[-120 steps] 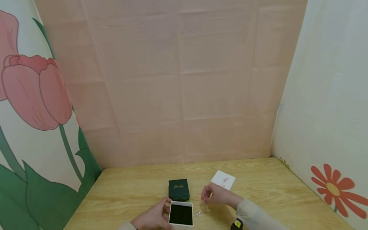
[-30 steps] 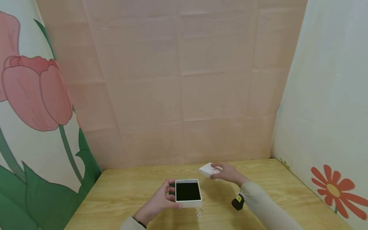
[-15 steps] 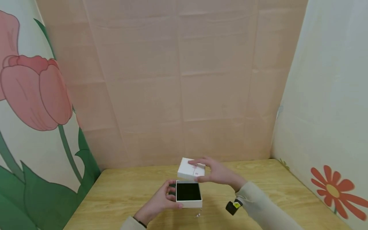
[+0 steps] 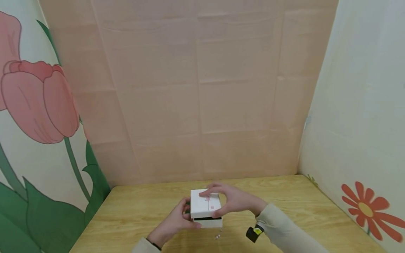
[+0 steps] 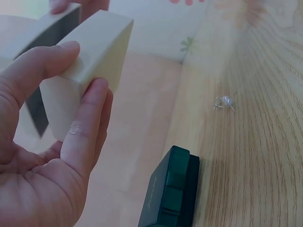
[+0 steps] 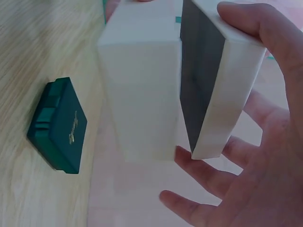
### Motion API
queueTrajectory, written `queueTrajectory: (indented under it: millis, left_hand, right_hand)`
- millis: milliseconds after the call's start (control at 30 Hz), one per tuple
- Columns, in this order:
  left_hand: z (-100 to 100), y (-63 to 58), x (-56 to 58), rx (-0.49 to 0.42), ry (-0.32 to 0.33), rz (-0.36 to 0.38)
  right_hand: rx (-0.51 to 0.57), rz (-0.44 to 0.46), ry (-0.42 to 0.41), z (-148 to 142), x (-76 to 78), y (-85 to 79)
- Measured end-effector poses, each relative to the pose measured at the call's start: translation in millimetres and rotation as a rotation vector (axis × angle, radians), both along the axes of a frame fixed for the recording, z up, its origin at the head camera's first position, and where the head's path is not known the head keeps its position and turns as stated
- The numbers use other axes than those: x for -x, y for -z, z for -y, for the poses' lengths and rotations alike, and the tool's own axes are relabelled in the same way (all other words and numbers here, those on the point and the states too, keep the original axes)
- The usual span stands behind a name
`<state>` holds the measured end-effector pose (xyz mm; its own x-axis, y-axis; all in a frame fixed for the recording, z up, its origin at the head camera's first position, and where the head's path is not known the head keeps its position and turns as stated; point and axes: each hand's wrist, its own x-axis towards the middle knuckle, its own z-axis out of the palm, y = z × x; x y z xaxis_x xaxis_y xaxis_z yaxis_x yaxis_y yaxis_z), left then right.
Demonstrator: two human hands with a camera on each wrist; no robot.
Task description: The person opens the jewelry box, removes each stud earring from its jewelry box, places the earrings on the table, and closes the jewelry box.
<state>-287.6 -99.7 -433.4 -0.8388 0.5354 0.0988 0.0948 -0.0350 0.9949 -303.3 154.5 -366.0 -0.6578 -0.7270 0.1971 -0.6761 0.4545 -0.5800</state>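
My left hand (image 4: 173, 218) grips the white box base (image 4: 209, 223), raised over the table, with the thumb along its near side. A strip of its dark lining shows below the lid. My right hand (image 4: 235, 201) holds the white lid (image 4: 200, 206), printed with a pink flower, by its edges just above the base. In the right wrist view a narrow gap separates the lid (image 6: 232, 94) from the base (image 6: 142, 94). A pair of small pearl earrings (image 5: 226, 101) lies on the wood tabletop.
A dark green jewelry box (image 6: 59, 125) with gold lettering stands on the table, mostly hidden behind the white box in the head view. A black wrist device (image 4: 254, 233) hangs under the right sleeve. A pink cloth backdrop (image 4: 202, 105) rises behind the table.
My left hand has lifted the box base off the table. My right hand has picked up the lid from the right side and carried it left over the base. The earrings stay put.
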Motion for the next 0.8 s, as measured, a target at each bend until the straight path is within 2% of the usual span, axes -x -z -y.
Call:
queueTrajectory:
  millis: [233, 467, 800]
  left_hand:
    - [0.4, -1.9, 1.0, 0.016, -0.005, 0.007]
    - [1.6, -1.7, 0.0, 0.036, -0.009, -0.009]
    - [1.5, -1.4, -0.6, 0.027, -0.004, 0.008]
  right_hand:
    - [-0.007, 0.086, -0.022, -2.3, 1.5, 4.3]
    - [-0.029, 0.054, -0.023, -2.7, 0.9, 5.5]
    - [-0.026, 0.094, -0.005, -2.4, -0.9, 3.5]
